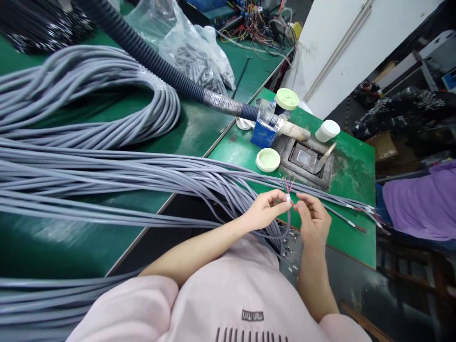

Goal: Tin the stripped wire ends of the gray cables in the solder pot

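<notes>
My left hand [267, 208] pinches the end of a grey cable [289, 222] between thumb and fingers. Above the grip, a white band [288, 197] circles the cable end, and thin coloured wires [287, 183] fan upward from it. Close to the band on the right is my right hand [315, 219], its thumb and fingertips drawn together; whatever lies between them is too small to make out. Below both hands, the held cable bends down toward a bundle of grey cables [199, 175] running across from the left.
Beyond the hands, a solder pot [304, 156] with a scraper [325, 158] is set in the green board. Around it are a pale round tub [268, 160], a white tub [327, 130] and a ribbed hose [149, 61]. Coiled cables [156, 109] lie left; a person in purple [420, 199] is at right.
</notes>
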A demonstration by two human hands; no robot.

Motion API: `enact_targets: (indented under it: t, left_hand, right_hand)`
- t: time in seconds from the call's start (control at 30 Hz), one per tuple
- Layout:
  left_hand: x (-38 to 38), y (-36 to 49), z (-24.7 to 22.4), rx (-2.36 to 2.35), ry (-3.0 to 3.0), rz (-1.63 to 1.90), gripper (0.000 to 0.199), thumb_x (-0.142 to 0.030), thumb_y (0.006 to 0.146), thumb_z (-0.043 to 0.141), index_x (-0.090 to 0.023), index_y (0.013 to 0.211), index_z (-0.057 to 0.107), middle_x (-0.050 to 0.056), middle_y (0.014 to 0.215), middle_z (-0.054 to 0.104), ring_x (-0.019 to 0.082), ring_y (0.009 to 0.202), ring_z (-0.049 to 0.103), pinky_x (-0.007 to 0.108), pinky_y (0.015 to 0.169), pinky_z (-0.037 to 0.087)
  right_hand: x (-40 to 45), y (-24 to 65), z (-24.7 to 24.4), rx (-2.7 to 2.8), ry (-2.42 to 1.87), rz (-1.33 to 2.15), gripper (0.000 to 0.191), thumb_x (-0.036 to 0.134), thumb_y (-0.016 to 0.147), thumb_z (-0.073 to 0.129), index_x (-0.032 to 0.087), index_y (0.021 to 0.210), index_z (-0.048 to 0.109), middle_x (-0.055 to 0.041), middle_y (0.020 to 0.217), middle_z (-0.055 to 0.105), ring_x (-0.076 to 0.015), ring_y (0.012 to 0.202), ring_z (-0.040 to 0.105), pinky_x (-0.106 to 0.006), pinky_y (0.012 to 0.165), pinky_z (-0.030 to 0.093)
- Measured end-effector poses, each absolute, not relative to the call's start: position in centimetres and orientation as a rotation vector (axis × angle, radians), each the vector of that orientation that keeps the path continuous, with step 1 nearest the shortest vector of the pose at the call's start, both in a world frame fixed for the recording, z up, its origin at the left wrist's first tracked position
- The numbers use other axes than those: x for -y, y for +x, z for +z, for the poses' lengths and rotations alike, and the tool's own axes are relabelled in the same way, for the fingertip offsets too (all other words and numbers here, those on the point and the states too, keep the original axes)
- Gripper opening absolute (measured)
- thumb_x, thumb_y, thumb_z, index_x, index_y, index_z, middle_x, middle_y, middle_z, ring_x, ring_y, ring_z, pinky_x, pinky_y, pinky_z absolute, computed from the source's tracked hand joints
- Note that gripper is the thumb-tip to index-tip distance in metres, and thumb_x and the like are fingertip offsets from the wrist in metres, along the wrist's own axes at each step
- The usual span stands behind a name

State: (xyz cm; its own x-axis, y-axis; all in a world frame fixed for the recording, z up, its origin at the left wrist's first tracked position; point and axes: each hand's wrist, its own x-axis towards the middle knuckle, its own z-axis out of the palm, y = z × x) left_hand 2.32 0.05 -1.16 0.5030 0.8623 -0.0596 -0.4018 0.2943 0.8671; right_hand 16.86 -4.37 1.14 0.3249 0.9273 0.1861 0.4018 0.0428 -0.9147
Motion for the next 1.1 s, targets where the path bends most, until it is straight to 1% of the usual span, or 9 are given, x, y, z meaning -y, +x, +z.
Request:
enact_targets:
  t: [0.07, 0.17, 0.43, 0.67, 0.8, 0.87, 0.97, 1.03, 1.1]
  left_hand:
    - [0.0, 2.5, -0.9, -0.583, 0.901, 0.91, 0.039, -0.05, 0.076, 0.073, -0.013, 0.08, 0.059, 0.001, 0.073, 0.061, 0.01, 0.068, 0.055, 0.024, 0.068, 0.044]
    - [0.1, 2.7, -0.7, -0.588, 0.901, 0.899, 0.041, -0.051, 0.075, 0.073, -0.014, 0.079, 0.057, 0.0, 0.069, 0.059, 0.009, 0.063, 0.053, 0.023, 0.065, 0.043]
    - [0.3, 2.6, -1.0, -0.606, 0.902, 0.89, 0.041, -0.051, 0.075, 0.072, -0.014, 0.079, 0.055, -0.002, 0.066, 0.058, 0.008, 0.058, 0.053, 0.023, 0.06, 0.042]
    - [0.1, 2.4, -1.1, -0.548, 0.843, 0.895, 0.042, -0.051, 0.073, 0.075, -0.013, 0.079, 0.057, 0.001, 0.071, 0.063, 0.008, 0.06, 0.055, 0.022, 0.061, 0.044]
    - [-0.1, 2.1, -1.3, -0.502, 0.747, 0.898, 0.04, -0.047, 0.072, 0.078, -0.012, 0.082, 0.061, 0.003, 0.075, 0.066, 0.009, 0.064, 0.058, 0.023, 0.064, 0.046]
    - [-0.2, 1.9, -1.4, -0.486, 0.69, 0.891, 0.039, -0.045, 0.072, 0.079, -0.012, 0.083, 0.062, 0.004, 0.076, 0.068, 0.01, 0.064, 0.059, 0.023, 0.065, 0.047]
    - [-0.5, 1.6, -1.3, -0.452, 0.571, 0.871, 0.036, -0.041, 0.071, 0.08, -0.012, 0.083, 0.063, 0.003, 0.074, 0.067, 0.009, 0.062, 0.059, 0.021, 0.064, 0.046]
    - [-0.7, 1.3, -1.1, -0.426, 0.478, 0.871, 0.032, -0.037, 0.071, 0.081, -0.012, 0.082, 0.064, 0.001, 0.071, 0.066, 0.008, 0.061, 0.058, 0.02, 0.063, 0.046]
    - [-0.8, 1.2, -0.7, -0.401, 0.398, 0.866, 0.029, -0.033, 0.07, 0.082, -0.011, 0.08, 0.065, 0.0, 0.07, 0.064, 0.007, 0.061, 0.058, 0.018, 0.063, 0.046]
  right_hand:
    - [4.4, 17.0, 1.4, 1.274, -1.553, 0.571, 0.016, 0.032, 0.085, 0.066, 0.021, 0.094, 0.072, -0.0033, 0.084, 0.068, -0.0183, 0.076, 0.064, -0.033, 0.074, 0.052]
    - [4.4, 16.8, 1.9, 1.321, -1.535, 0.519, 0.013, 0.032, 0.084, 0.066, 0.021, 0.088, 0.072, -0.0028, 0.082, 0.068, -0.0185, 0.075, 0.064, -0.033, 0.073, 0.052]
    - [3.8, 16.0, 2.5, 1.394, -1.496, 0.473, 0.009, 0.028, 0.085, 0.065, 0.022, 0.086, 0.071, -0.0013, 0.079, 0.067, -0.0177, 0.073, 0.063, -0.032, 0.073, 0.051]
    - [3.6, 15.9, 2.7, 1.443, -1.485, 0.416, 0.008, 0.027, 0.085, 0.064, 0.022, 0.086, 0.071, -0.0017, 0.079, 0.068, -0.0185, 0.075, 0.062, -0.032, 0.071, 0.05]
    - [3.5, 16.4, 2.7, 1.524, -1.432, 0.372, 0.008, 0.023, 0.086, 0.063, 0.023, 0.089, 0.071, -0.0023, 0.082, 0.068, -0.019, 0.077, 0.063, -0.034, 0.072, 0.05]
    - [3.5, 16.8, 2.7, 1.605, -1.369, 0.337, 0.012, 0.019, 0.087, 0.062, 0.024, 0.094, 0.071, -0.0025, 0.084, 0.068, -0.0193, 0.079, 0.063, -0.035, 0.073, 0.05]
    - [3.4, 17.5, 2.6, 1.801, -1.237, 0.262, 0.026, 0.014, 0.086, 0.061, 0.028, 0.107, 0.069, -0.004, 0.095, 0.069, -0.0211, 0.088, 0.064, -0.039, 0.079, 0.052]
    - [3.3, 17.8, 2.4, 1.969, -1.165, 0.197, 0.036, 0.012, 0.086, 0.059, 0.031, 0.116, 0.067, -0.0057, 0.11, 0.067, -0.0231, 0.1, 0.063, -0.043, 0.087, 0.052]
    - [3.1, 17.9, 2.1, 2.114, -1.117, 0.129, 0.04, 0.012, 0.086, 0.059, 0.033, 0.119, 0.065, -0.0064, 0.126, 0.061, -0.0254, 0.114, 0.059, -0.047, 0.094, 0.05]
